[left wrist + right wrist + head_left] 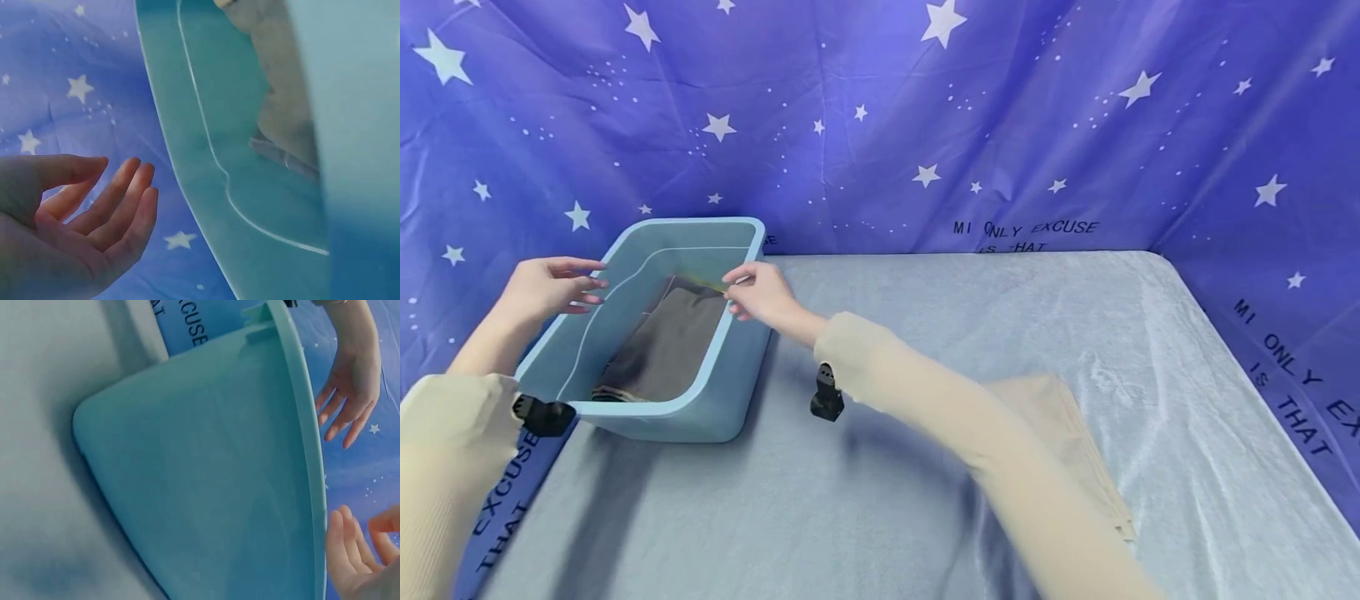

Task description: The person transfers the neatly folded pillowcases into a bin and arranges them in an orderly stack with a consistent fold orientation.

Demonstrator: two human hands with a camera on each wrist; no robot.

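Note:
A light blue plastic bin [741,350] stands at the left of the table. Inside it lies dark grey folded cloth [681,342], with a yellowish edge toward the back. My left hand [550,287] hovers at the bin's left rim, fingers relaxed and apart; the left wrist view shows that hand [94,231] holding nothing. Over the right rim is my right hand [762,293], its fingers loosely bent. In the right wrist view this hand [362,556] appears beside the rim with no item in its fingers; whether it touches the rim I cannot tell.
Beige folded cloth [1075,433] lies on the table's right half, partly hidden by my right sleeve. A pale grey-blue cover [880,333] spreads over the table. Behind and at the sides hangs a blue curtain [850,67] with white stars.

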